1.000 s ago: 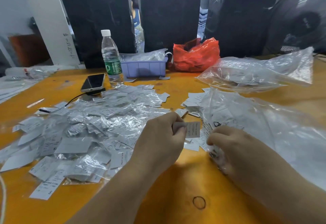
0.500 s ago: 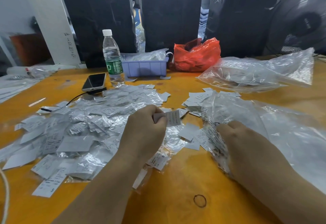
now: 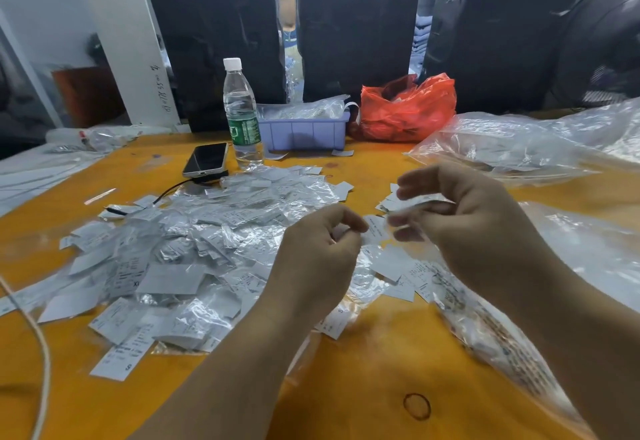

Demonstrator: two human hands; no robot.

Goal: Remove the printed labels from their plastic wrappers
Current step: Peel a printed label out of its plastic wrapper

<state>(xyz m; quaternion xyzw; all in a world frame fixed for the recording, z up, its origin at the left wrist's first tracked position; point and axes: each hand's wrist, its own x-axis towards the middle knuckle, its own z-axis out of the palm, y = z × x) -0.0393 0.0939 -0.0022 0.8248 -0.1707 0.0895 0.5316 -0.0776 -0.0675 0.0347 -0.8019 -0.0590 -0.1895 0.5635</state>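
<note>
A heap of clear plastic wrappers and white printed labels (image 3: 194, 245) covers the left half of the orange table (image 3: 363, 370). My right hand (image 3: 481, 228) is raised above the table and pinches a wrapped label (image 3: 417, 202) between thumb and fingers. My left hand (image 3: 318, 256) hovers just to its left with curled fingers, and its fingertips appear to pinch the edge of a small white label (image 3: 377, 230). Loose bare labels (image 3: 398, 266) lie under both hands. A big clear bag (image 3: 491, 332) with several printed labels inside lies under my right forearm.
At the back stand a water bottle (image 3: 240, 114), a phone (image 3: 207, 159) on a black cable, a purple tray (image 3: 304, 131), a red bag (image 3: 407, 110) and black-wrapped boxes (image 3: 214, 41). Another clear bag (image 3: 512, 145) lies back right. A white cable (image 3: 40, 353) runs front left; a rubber band (image 3: 416, 406) lies near.
My right hand has come out of the big bag and risen with a wrapped label. My left hand swung left over the heap, then back toward the middle.
</note>
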